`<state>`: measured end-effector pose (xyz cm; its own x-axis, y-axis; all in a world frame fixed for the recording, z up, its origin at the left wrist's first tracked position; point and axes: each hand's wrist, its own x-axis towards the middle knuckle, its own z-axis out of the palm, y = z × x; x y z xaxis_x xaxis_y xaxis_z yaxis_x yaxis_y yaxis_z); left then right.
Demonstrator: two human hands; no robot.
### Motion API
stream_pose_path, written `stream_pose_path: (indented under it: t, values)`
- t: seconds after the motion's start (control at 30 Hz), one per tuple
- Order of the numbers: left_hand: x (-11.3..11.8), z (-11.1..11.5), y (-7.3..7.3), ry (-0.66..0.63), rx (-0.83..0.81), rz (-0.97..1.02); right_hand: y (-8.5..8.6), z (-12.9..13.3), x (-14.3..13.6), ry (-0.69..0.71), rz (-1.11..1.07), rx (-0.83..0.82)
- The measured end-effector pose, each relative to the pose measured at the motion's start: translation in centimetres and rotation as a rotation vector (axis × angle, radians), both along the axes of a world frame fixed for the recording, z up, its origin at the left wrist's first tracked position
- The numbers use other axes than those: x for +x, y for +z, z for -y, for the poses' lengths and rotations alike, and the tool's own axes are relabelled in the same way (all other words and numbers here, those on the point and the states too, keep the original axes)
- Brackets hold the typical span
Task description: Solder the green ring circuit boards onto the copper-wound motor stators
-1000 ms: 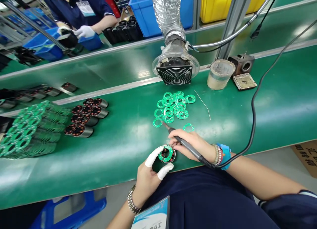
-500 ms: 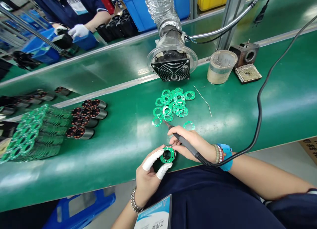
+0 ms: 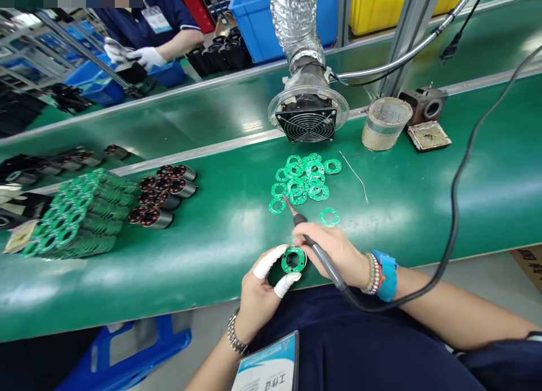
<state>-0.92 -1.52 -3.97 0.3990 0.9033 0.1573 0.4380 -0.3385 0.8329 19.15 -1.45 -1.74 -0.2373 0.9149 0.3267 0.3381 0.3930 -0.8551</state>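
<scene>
A long green workbench [image 3: 220,238] runs across the view; beyond it a co-worker in dark blue works with white-gloved hands [image 3: 148,58]; at the far side stand a blue bin [image 3: 254,30] and a yellow bin [image 3: 376,7], and a foil duct [image 3: 295,24] drops to a black fan [image 3: 311,124] over the bench.

At the left a block of stacked green boards [image 3: 68,210] sits beside a cluster of copper-wound cores [image 3: 163,196]. The right hand [image 3: 339,253] is curled around a soldering iron [image 3: 324,258] — its tip points away from the person, over the near edge of a loose pile of ring boards [image 3: 296,179]; whether the tip touches them I cannot tell. The left hand [image 3: 258,292] makes a C, white-covered finger and thumb parted by the width of the piece they hold: a green ring board [image 3: 285,261] seated on a metal-rimmed core, near the bench's front edge; the right fingertips come close to its far side, and contact there is unclear.

Toward the back right stand a cloudy plastic cup [image 3: 381,132], a dark iron stand [image 3: 421,106] just beside it, and a crusted cleaning pad [image 3: 429,135] in front of the stand; one single ring [image 3: 323,217] lies apart from the pile — and a thin bent wire [image 3: 352,168] rests to the pile's right.
</scene>
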Motion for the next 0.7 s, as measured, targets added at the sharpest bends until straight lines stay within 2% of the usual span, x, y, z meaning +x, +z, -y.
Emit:
stream_pose_path:
  t: [0.13,0.3,0.57,0.7]
  values:
    - [0.2,0.0,0.1,-0.007,0.027,0.005,-0.3,0.6,0.5,0.028,0.066,0.106]
    - [0.3,-0.1,0.6,-0.023,0.040,-0.029,-0.1,0.2,0.7,0.082,0.067,0.096]
    - [1.0,0.1,1.1,0.002,0.180,-0.119,1.2,-0.7,1.0,0.178,0.180,0.094]
    - [1.2,0.3,1.5,0.017,0.167,-0.130,2.1,-0.3,1.4,0.100,0.166,0.100]
